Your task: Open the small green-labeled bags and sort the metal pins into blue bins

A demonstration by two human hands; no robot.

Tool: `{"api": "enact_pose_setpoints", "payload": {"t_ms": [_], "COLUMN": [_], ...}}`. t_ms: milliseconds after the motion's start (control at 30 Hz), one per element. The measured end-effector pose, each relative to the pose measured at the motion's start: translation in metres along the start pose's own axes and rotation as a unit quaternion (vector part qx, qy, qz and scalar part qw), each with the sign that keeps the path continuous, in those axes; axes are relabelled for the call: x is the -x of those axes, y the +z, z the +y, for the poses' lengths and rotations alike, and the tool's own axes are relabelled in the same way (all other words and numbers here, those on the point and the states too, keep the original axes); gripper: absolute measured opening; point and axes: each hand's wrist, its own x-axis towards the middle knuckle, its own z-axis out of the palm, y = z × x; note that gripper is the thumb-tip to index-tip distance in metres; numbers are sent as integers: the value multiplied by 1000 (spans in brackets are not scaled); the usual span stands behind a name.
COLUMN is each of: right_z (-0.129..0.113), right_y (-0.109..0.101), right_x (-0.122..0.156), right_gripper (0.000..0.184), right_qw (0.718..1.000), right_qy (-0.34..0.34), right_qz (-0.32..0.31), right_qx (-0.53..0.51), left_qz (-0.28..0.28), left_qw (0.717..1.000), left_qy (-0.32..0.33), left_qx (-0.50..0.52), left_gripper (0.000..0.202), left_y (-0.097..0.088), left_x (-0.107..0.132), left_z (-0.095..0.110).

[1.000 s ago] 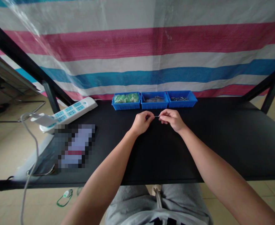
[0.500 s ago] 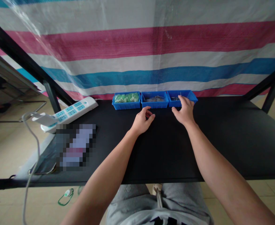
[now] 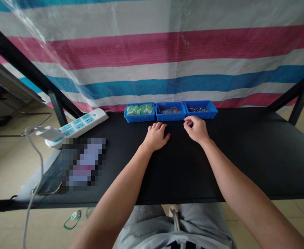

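Inside the rightmost blue bin (image 3: 207, 115) lie silvery pieces (image 3: 198, 110).

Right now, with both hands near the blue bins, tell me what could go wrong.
The right hand sits close to the front of the right blue bin, so a bump might shift the bin and spill its small metal pieces. I can't tell whether that hand's grip holds anything; a tiny piece could drop unnoticed. The grey cable beside the white plug hangs past the edge of the table, so a snag might tug the power strip.
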Motion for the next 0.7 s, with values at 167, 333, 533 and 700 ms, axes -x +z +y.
{"api": "enact_pose_setpoints", "payload": {"t_ms": [167,333,533,700], "right_z": [-29,-36,-37,-41], "right_y": [11,10,8,8], "right_x": [11,13,14,13], "right_gripper": [4,3,8,6], "right_qw": [985,978,968,962], "right_qy": [-53,-38,-15,-19], "right_qz": [-151,-182,-240,-274], "right_qx": [-65,-91,-73,-10], "left_qz": [-31,-37,-34,-37], "left_qw": [994,991,977,971], "left_qy": [103,105,126,153], "left_qx": [38,80,166,178], "left_gripper": [42,44,52,42], "left_y": [-1,0,0,1], "left_x": [2,2,0,-2], "left_z": [8,11,7,5]}}
